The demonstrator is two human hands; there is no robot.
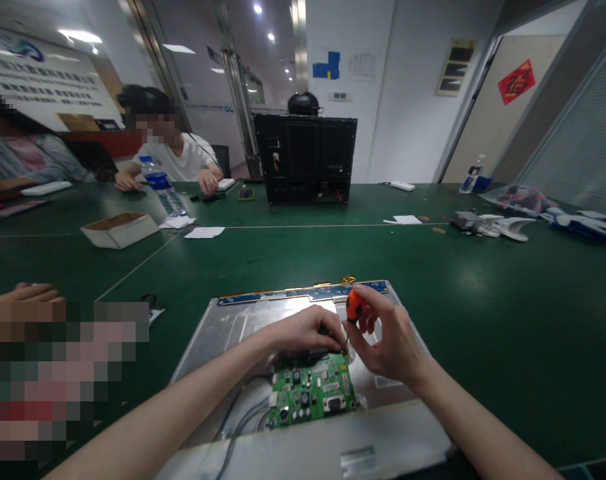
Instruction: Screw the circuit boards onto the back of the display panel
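My right hand (390,337) grips a screwdriver by its orange and black handle (355,305), with the shaft pointing down. The tip is at the upper right corner of a green circuit board (307,393). Beside that tip my left hand (313,330) is closed, its fingertips pinched together; what they hold, if anything, is hidden. The board lies on the silver metal back of a flat display panel (223,350). Along the panel's far edge runs a narrow blue circuit strip (293,295). Grey cables (243,423) lead from the board's left side toward me.
A person's arm rests at the left. Farther off stand a paper tray (120,231), a water bottle (163,190) and a black monitor housing (307,160). White gloves (503,227) and a plastic bag (517,198) lie at the right. Two people sit across the green table (487,300).
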